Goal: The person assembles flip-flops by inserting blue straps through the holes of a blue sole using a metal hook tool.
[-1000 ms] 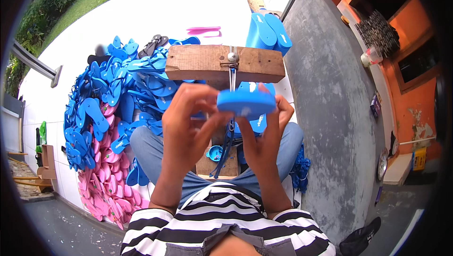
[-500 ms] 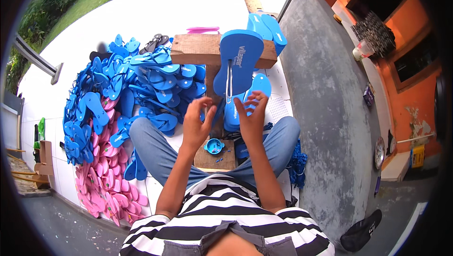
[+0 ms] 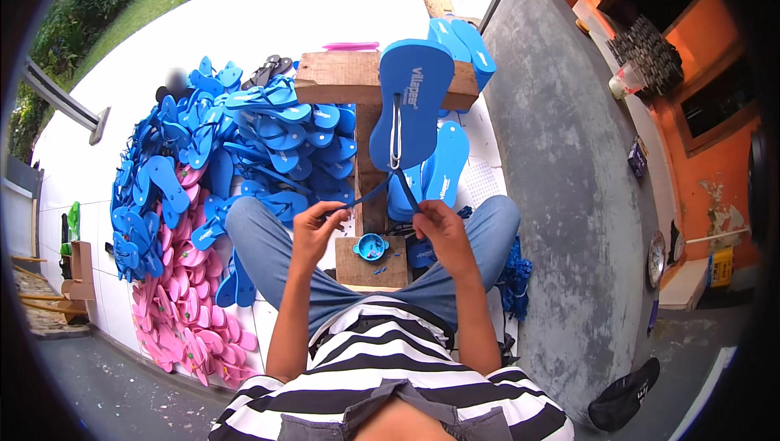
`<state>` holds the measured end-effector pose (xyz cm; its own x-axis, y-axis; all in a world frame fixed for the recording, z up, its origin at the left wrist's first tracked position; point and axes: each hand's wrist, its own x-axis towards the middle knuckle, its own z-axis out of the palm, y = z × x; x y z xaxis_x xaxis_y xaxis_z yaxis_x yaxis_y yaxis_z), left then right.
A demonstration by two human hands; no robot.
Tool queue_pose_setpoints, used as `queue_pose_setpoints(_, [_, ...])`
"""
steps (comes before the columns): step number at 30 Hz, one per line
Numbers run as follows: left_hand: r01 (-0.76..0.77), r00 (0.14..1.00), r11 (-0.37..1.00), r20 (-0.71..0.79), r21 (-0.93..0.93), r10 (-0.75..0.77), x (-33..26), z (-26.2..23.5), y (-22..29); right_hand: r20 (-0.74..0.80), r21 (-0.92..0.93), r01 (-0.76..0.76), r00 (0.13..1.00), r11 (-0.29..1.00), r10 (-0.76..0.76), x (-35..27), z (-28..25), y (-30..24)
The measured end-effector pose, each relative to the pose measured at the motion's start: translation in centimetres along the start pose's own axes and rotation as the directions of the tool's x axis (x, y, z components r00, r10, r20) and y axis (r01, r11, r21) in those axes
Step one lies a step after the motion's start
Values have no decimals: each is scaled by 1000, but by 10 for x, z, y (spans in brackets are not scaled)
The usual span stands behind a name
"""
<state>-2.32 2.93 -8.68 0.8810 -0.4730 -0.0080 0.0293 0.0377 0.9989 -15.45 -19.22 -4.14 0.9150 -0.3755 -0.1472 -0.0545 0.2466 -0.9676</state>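
Note:
A blue flip-flop sole [image 3: 416,128] hangs upright against the crossbar of a wooden stand [image 3: 333,79]. A thin metal loop [image 3: 396,151] lies along its lower face. From the loop's lower end, a dark blue flip-flop strap [image 3: 375,193] spreads in two branches. My left hand [image 3: 311,235] is closed, pinching the end of the left branch. Lower right of the sole, my right hand [image 3: 445,234] pinches the other branch. Between my knees, a small blue bowl [image 3: 357,248] with tiny pieces in it stands on the wooden base [image 3: 348,272].
Blue flip-flops [image 3: 284,140] lie heaped at the left, with pink ones [image 3: 191,303] nearer. More blue soles [image 3: 447,160] stand behind the hanging one and beyond the crossbar. A bundle of blue straps [image 3: 514,282] lies beside my right knee. Grey floor [image 3: 569,197] runs along the right.
Both hands have come down and drawn apart, from loosely spread fingers to pinching the strap's two branches. The strap is now stretched out below the sole.

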Motion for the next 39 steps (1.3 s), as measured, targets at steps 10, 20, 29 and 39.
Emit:
queue_pose_setpoints(10, [-316,925,865,75,-389,372,27,28,92,-96,-726,186,926,662,-365,-5,-22,-33])
queue_pose_setpoints(20, [-39,928,880,309,-473,207,29,73,91,187,89,359,910,929,-370,15,36,-82])
queue_pose_setpoints(29, [-226,959,921,95,-317,268,39,71,112,97,432,401,870,808,-484,44,57,-70])
queue_pose_setpoints(39, [-697,589,487,31,526,808,97,57,200,166,391,408,851,825,-499,47,56,-79])
